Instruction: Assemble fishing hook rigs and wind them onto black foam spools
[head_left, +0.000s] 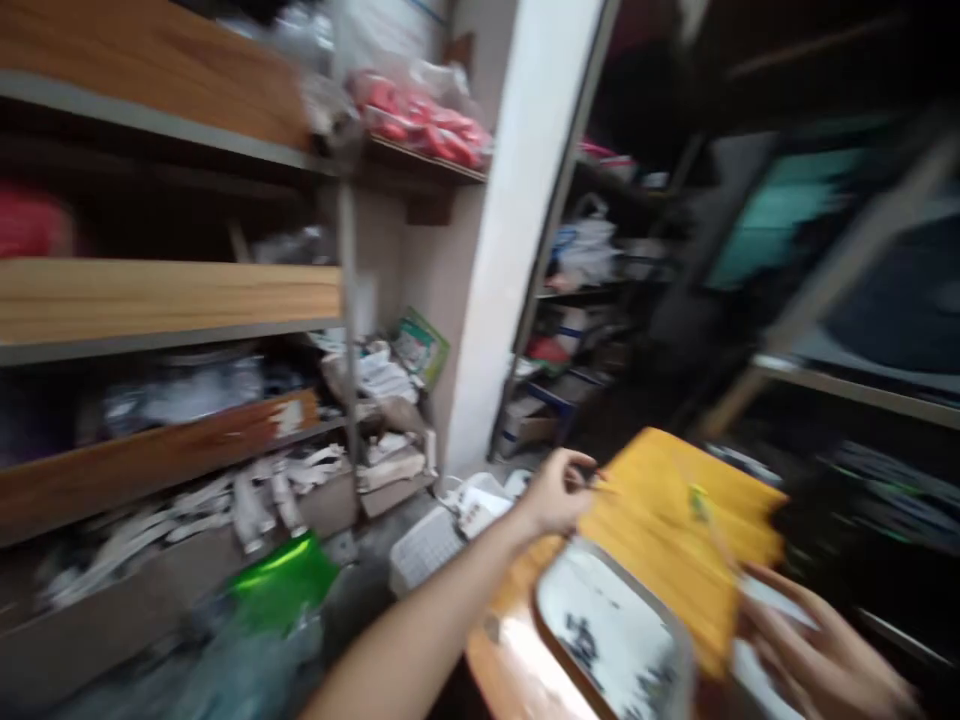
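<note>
A stack of yellow sheet material (675, 530), cloth or paper I cannot tell, lies on an orange-brown tabletop (510, 655). At its far left corner is my left hand (559, 492), thumb and fingers closed in a pinch; a small dark bit shows there, too blurred to name. My right hand (817, 640) is at the stack's right edge, fingers curled and smeared by motion. From it a thin pale strip with a yellow-green end (699, 502) reaches over the yellow material. Between my arms sits a white shallow tray (622, 610) with small black pieces in it.
Shelves with wooden fronts (165, 300) line the left, holding bags and white strips (255, 505). A bag of red items (424, 115) rests on a higher shelf. A white pillar (510, 240) stands mid-view. Below are a white basket (426, 548) and shiny green packaging (285, 585).
</note>
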